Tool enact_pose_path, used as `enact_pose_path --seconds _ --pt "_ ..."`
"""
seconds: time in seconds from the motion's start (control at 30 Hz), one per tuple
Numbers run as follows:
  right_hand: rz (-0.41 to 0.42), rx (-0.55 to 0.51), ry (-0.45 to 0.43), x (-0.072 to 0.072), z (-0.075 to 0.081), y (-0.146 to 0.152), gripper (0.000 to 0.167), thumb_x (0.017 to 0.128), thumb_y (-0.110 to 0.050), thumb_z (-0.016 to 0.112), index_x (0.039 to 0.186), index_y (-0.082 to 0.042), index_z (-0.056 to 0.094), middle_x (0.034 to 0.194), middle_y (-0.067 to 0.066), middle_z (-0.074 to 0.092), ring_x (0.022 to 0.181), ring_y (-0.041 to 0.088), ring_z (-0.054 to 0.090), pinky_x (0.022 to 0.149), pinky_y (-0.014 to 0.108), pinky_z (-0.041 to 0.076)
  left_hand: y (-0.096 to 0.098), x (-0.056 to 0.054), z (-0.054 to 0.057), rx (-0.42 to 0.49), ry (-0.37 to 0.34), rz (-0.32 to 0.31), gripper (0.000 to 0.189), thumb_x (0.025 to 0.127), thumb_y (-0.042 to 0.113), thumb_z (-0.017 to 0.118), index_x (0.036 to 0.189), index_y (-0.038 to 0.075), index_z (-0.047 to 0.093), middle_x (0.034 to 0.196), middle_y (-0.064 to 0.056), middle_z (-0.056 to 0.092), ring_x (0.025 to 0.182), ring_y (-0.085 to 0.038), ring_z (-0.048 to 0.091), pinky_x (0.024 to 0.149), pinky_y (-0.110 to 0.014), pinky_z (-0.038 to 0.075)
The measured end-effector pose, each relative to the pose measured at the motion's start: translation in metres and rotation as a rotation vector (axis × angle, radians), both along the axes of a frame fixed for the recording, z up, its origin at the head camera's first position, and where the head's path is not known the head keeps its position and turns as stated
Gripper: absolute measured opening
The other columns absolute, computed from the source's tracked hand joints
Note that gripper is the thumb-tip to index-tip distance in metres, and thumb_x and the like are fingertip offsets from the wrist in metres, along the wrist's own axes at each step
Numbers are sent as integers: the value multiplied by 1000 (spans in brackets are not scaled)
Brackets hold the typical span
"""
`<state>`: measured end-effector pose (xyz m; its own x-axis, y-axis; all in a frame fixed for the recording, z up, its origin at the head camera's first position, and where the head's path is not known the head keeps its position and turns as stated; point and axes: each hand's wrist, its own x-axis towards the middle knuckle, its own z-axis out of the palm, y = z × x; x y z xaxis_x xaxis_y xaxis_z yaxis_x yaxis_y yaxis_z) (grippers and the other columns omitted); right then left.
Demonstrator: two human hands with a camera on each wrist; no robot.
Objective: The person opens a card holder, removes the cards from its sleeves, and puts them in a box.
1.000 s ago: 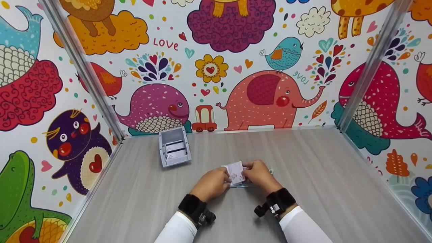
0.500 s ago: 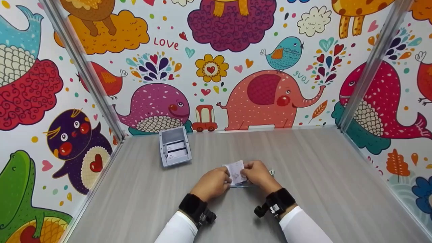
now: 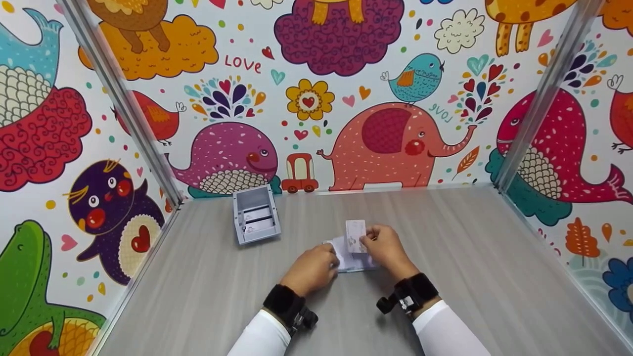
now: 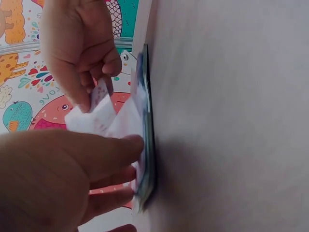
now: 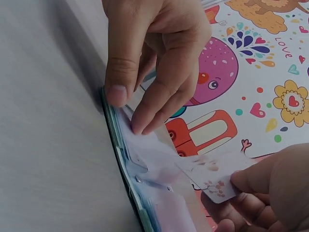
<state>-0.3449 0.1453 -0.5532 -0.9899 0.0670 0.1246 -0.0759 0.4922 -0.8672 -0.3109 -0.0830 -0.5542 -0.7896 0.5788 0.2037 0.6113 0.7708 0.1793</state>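
In the head view my right hand (image 3: 389, 248) pinches a small white card (image 3: 355, 236) with a pinkish blossom print, between thumb and fingers. The card is raised over an open card booklet (image 3: 357, 265) lying on the table, which has clear, shiny pages. At the booklet's left side my left hand (image 3: 310, 269) grips its edge. In the right wrist view the left thumb lies at the booklet's (image 5: 169, 212) edge and the fingers on its page; metal rings show at its fold. In the left wrist view the card (image 4: 99, 116) stands apart from the left hand (image 4: 63, 169).
A grey box (image 3: 257, 216) with white cards in it and dark dividers stands at the back left of the wooden-look table (image 3: 207, 296). Printed cartoon walls (image 3: 306, 49) enclose the table at the back and both sides.
My right hand has moved up and slightly right with the card, lifting it off the booklet's page, which now shows more. The left hand has stayed at the booklet's left edge.
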Motion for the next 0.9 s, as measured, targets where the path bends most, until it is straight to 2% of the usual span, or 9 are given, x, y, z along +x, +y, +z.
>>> enact_pose_path --seconds 0.17,0.33,0.4,0.53,0.67,0.77,0.9 --pt "44 -30 64 1 1 -1 8 100 0 80 94 -3 75 83 3 76 76 10 66 70 24 52 0 -3 3 40 38 48 13 99 18 83 106 9 89 110 -5 74 106 -25 73 94 -42 63" --pt "100 -50 79 3 5 -2 10 104 -3 80 95 -7 77 86 3 81 82 11 72 76 27 57 -1 -9 10 207 44 147 17 103 14 80 116 5 88 108 -8 76 107 -28 73 97 -45 63" --pt "124 -65 82 4 5 -3 9 104 -4 79 96 -7 77 87 3 82 83 12 73 76 26 56 -1 -9 14 306 13 180 18 105 12 77 117 4 87 110 -9 77 109 -30 74 99 -47 63" --pt "163 -95 78 5 5 -4 7 106 -4 78 99 -6 76 90 6 83 84 19 74 72 24 55 0 -8 22 529 -115 230 21 110 13 71 122 4 86 117 -10 79 115 -28 76 103 -49 64" --pt "220 -97 92 6 6 -4 8 106 -6 78 99 -5 74 92 9 84 84 27 76 71 22 56 1 -7 26 680 -209 217 23 113 16 70 128 5 83 122 -8 78 118 -24 75 102 -46 67" --pt "269 -107 107 6 5 -5 10 107 -7 78 99 -3 73 94 12 85 86 34 79 72 24 59 2 -6 28 740 -227 171 22 112 14 70 126 3 82 120 -10 79 115 -24 76 100 -44 67" --pt "296 -134 116 5 5 -6 10 107 -6 77 98 -2 73 96 15 85 92 42 81 76 32 65 3 -4 30 760 -215 139 17 111 10 72 121 2 83 116 -11 80 109 -23 76 97 -43 67"
